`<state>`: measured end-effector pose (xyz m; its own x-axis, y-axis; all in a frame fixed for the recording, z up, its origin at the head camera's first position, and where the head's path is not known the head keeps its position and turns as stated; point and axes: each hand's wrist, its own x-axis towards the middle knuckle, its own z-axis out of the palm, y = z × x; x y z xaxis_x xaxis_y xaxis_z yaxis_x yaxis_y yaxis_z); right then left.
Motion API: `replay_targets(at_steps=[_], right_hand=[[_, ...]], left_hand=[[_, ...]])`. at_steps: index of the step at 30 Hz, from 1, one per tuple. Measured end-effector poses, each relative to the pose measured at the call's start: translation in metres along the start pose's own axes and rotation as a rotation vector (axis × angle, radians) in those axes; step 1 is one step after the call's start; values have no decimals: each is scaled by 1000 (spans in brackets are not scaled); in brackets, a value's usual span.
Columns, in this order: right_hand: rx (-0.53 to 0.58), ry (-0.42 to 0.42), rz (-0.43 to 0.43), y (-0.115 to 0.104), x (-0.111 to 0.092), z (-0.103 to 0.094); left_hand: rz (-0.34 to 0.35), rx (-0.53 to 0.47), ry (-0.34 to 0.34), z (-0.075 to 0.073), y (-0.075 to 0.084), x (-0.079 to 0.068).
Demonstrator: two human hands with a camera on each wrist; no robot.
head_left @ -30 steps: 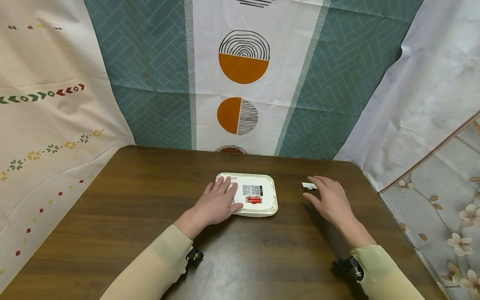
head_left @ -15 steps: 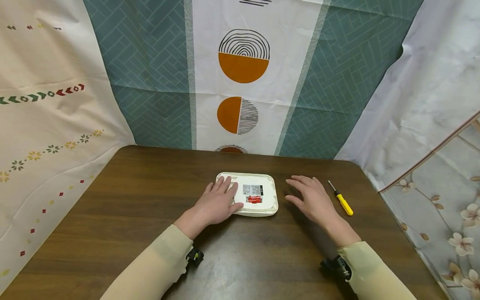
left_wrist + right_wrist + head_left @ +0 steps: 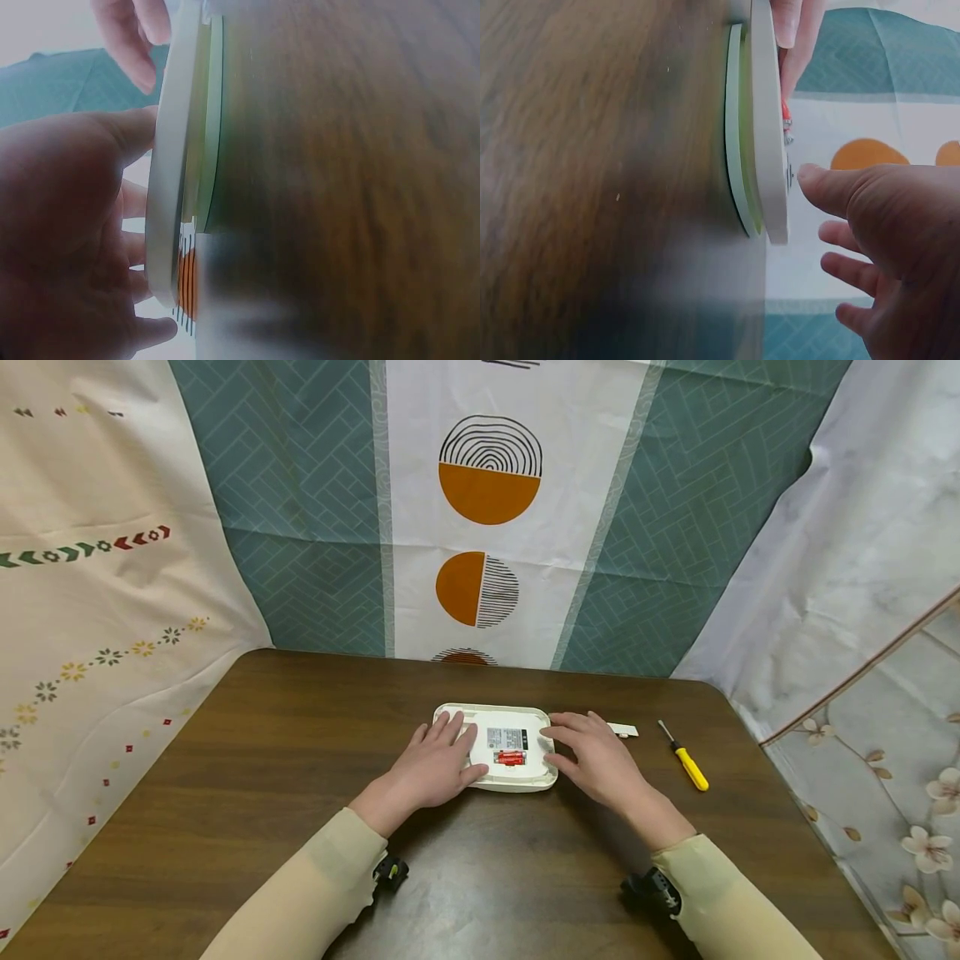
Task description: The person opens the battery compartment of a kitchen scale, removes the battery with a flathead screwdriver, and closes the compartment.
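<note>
From where I stand, reading left to right: a pale left sleeve [image 3: 303, 889] enters from the lower left, angled forward and inward, with a black wrist unit [image 3: 392, 872] on the inner side of its cuff. Ahead of the cuff, the left hand [image 3: 429, 768] lies palm down, fingers spread and extended forward, thumb pointing inward along the near edge. It rests on the left part of a white rounded device [image 3: 536, 762]; the fingers do not clench or wrap around it.

The device lies on the brown wooden table [image 3: 300, 727], between the two hands, near the middle of the surface. Its upward face carries a printed label [image 3: 502, 739] and, just below that, two red batteries [image 3: 510, 758] side by side in a recess.

At the device's right edge, the right hand [image 3: 600, 764] reaches inward, fingers loosely extended, thumb apart from them. The grip is released: the right wrist view shows a gap between thumb tip and device. Whether another fingertip makes contact, I cannot tell. The right sleeve [image 3: 731, 893] slants in from the lower right.

Beyond the right hand lies a small white piece [image 3: 625, 729], partly hidden by the fingers. Farther right, a yellow-handled screwdriver [image 3: 688, 768] lies with its shaft pointing away from the person.
</note>
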<state>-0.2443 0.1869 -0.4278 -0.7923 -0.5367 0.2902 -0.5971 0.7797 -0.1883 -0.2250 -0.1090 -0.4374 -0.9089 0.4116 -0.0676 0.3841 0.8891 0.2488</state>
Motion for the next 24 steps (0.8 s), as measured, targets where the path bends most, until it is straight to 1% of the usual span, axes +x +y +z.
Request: replay_targets(at_steps=[8,15,24], right_hand=[[6,14,-85,-9,8,6],[3,4,-101,-17,13,8],[-30,-10,-111,-23,20,8]], left_hand=[[-2,20,-14,-2,0,0],[-1,26,-17,-2,1,0],[-3,28,-17,-3,1,-1]])
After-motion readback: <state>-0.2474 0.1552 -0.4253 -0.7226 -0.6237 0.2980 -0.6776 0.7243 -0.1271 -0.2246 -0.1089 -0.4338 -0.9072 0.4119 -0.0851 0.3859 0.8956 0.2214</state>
